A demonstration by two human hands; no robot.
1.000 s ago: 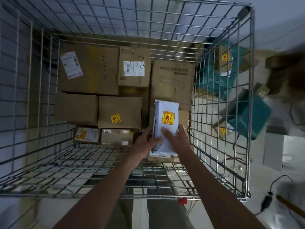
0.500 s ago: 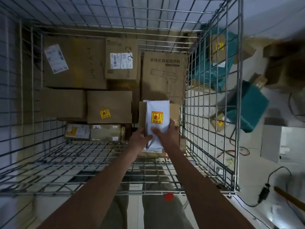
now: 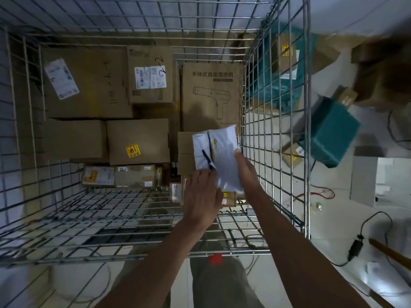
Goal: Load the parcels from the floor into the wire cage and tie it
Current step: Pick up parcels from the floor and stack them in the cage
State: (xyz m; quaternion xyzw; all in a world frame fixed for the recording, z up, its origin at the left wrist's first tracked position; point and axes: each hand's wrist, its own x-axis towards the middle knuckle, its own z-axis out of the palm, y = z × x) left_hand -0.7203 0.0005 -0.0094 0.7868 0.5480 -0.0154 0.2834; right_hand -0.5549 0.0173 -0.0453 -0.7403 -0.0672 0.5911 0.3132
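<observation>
I look down into the wire cage [image 3: 274, 134], where several cardboard boxes [image 3: 138, 141] lie packed on its floor. Both hands hold a white flat parcel [image 3: 220, 156] inside the cage, close to its right wall and over a small brown box [image 3: 185, 152]. My left hand [image 3: 201, 194] grips the parcel's near left edge. My right hand [image 3: 244, 167] grips its right side, thumb on top. The parcel's plain, folded side faces up. More parcels lie on the floor outside the right wall: teal bags [image 3: 331, 130] and small boxes [image 3: 292, 155].
A large box printed with a gun-shaped tool [image 3: 211, 94] stands just beyond the parcel. The cage's near wire panel [image 3: 111, 236] lies low in front of me. Cables and a power adapter [image 3: 355, 248] trail on the floor at the right, beside a white block [image 3: 364, 176].
The parcel has been turned over, so its yellow sticker no longer shows. It has shifted right toward the cage wall, and my hands have regripped it.
</observation>
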